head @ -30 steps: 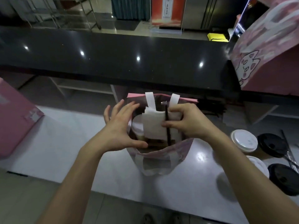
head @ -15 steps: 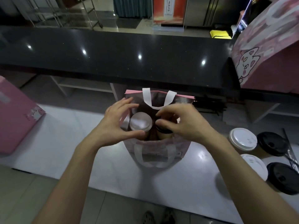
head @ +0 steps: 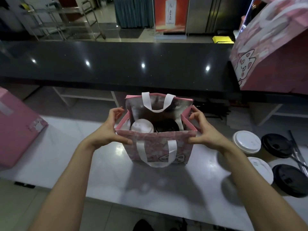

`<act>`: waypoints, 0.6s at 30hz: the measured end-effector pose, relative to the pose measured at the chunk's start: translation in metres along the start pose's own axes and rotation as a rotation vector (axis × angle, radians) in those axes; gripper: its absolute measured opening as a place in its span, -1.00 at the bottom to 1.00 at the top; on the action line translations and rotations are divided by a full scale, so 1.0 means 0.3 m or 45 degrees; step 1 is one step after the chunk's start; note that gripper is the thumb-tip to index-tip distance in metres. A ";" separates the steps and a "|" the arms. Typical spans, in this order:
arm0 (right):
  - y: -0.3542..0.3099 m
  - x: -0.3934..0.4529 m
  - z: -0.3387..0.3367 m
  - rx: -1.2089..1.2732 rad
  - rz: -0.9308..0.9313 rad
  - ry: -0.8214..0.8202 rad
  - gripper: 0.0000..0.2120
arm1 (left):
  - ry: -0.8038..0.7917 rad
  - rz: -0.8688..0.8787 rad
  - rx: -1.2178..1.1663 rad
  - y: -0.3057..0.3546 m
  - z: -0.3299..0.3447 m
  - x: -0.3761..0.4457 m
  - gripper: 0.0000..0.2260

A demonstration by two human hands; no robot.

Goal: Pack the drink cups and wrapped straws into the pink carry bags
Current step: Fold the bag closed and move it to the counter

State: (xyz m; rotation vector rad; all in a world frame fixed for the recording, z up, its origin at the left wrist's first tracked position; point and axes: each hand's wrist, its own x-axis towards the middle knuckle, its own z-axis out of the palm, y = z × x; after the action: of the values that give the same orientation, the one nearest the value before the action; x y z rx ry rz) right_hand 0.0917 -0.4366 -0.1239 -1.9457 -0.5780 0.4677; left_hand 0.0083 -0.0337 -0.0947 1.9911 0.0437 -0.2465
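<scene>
A pink carry bag (head: 156,144) with white handles and a cat print stands open on the white counter (head: 66,155). Inside it stand a white-lidded cup (head: 141,126) on the left and a black-lidded cup (head: 167,126) on the right. My left hand (head: 108,130) pinches the bag's left rim. My right hand (head: 202,130) pinches its right rim. To the right on the counter stand two white-lidded cups (head: 246,141) (head: 260,169) and two black-lidded cups (head: 276,145) (head: 290,180). Thin wrapped straws (head: 298,154) lie beside them at the far right.
A pink bag (head: 15,130) lies at the left edge of the counter. A large pink cat-print bag (head: 273,52) stands on the raised black counter (head: 116,64) at the back right. Dark straws (head: 211,107) lie on the shelf behind the bag.
My right hand had a napkin and a black straw at the bag's mouth, then both hands reached inside over the cups. Now both hands have moved out to the bag's side rims.
</scene>
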 end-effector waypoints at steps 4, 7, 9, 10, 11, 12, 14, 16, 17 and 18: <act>-0.003 0.055 -0.008 0.186 -0.048 0.044 -0.33 | -0.099 0.050 -0.154 -0.005 -0.035 0.100 -0.05; -0.026 0.069 0.001 0.190 0.056 0.172 -0.12 | -0.152 0.078 -0.209 -0.020 -0.070 0.155 -0.27; -0.042 0.075 0.018 0.195 0.099 0.240 0.04 | -0.147 0.112 -0.194 -0.028 -0.089 0.176 -0.30; -0.053 0.079 0.028 0.209 0.112 0.260 0.11 | -0.146 0.118 -0.191 -0.029 -0.099 0.183 -0.30; -0.065 0.081 0.040 0.222 0.122 0.271 0.15 | -0.153 0.123 -0.188 -0.031 -0.107 0.192 -0.29; -0.075 0.082 0.053 0.234 0.124 0.276 0.17 | -0.167 0.133 -0.179 -0.034 -0.117 0.200 -0.28; -0.094 0.083 0.075 0.242 0.112 0.284 0.11 | -0.226 0.168 -0.154 -0.038 -0.137 0.221 -0.30; -0.107 0.079 0.089 0.230 0.125 0.290 0.03 | -0.321 0.173 -0.129 -0.027 -0.155 0.238 -0.30; -0.109 0.076 0.093 0.234 0.142 0.297 -0.01 | -0.383 0.163 -0.120 -0.022 -0.163 0.244 -0.29; -0.110 0.073 0.096 0.244 0.153 0.304 -0.03 | -0.447 0.149 -0.113 -0.018 -0.169 0.251 -0.26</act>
State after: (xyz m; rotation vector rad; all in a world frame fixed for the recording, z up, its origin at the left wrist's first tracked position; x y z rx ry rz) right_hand 0.0873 -0.3908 -0.1075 -1.8249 -0.2547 0.3450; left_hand 0.0891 0.0083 -0.0939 1.8301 -0.2807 -0.5051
